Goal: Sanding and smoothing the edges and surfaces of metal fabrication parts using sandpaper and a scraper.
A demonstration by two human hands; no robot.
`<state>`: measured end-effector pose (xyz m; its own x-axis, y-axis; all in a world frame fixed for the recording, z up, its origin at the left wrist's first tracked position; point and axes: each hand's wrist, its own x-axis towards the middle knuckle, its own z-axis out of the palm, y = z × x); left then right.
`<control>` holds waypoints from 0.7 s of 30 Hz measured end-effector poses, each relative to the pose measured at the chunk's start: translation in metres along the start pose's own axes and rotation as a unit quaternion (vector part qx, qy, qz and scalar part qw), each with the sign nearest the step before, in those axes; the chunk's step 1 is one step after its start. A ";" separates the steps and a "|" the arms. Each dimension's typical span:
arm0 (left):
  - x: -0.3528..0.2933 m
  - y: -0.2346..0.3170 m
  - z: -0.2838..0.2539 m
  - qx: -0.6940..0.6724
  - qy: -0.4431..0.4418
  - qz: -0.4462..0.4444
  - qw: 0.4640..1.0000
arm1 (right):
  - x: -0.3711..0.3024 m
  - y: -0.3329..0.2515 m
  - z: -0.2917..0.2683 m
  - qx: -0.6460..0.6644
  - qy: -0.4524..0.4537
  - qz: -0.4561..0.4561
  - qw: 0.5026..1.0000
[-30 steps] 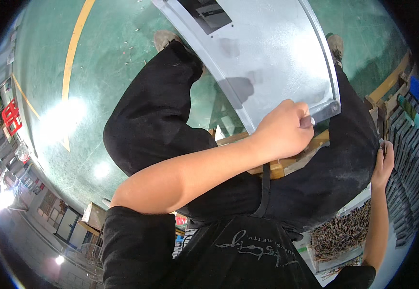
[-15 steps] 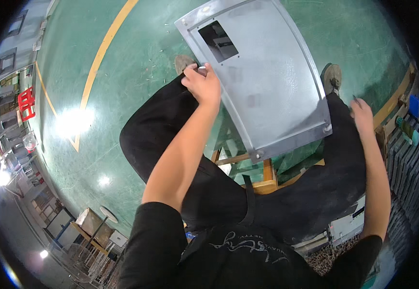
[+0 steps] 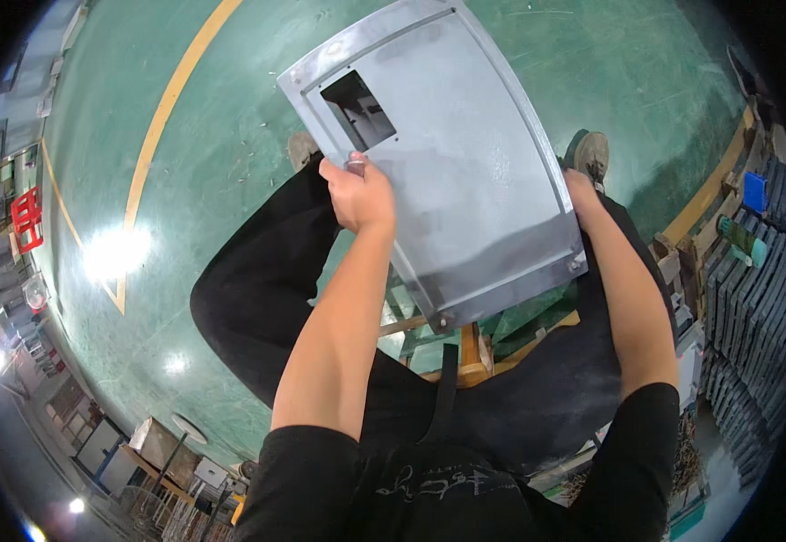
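Note:
A large grey metal panel [image 3: 465, 172], slightly curved with a raised rim and a rectangular cutout, rests in front of me between my knees. My left hand [image 3: 363, 197] is closed at its left edge, beside the cutout. Between the thumb and fingers sits a small dark round piece [image 3: 355, 166] with a pale rim; its kind is unclear. My right hand [image 3: 582, 194] is closed at the panel's right edge, near the right shoe. Its fingertips are mostly hidden, and whether it also holds a small tool cannot be seen.
Wooden stand legs [image 3: 472, 348] show under the panel's near edge. At the right, dark flat parts [image 3: 727, 280] are stacked beside a green bottle-like item [image 3: 743, 238] and a blue block [image 3: 755, 192]. Far left stands a red plastic stool [image 3: 26, 219]. A yellow line [image 3: 153, 126] crosses the green floor.
My right hand has come left and inward, from beyond my right knee to the panel's right edge. A thin dark item showed in it before. The left hand stays at the left edge; the view has shifted.

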<state>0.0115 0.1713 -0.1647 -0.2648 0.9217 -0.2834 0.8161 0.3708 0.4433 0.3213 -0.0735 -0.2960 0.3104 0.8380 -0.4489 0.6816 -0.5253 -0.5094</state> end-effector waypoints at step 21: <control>0.013 -0.025 -0.001 -0.066 -0.023 0.005 0.998 | 0.042 -0.125 -0.047 0.571 -0.035 0.349 0.742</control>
<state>-0.0129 0.1745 -0.1788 -0.2303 0.9207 -0.3153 0.7429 0.3755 0.5541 0.2801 0.0340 -0.2167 0.2608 0.3146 -0.9127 -0.6473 -0.6444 -0.4071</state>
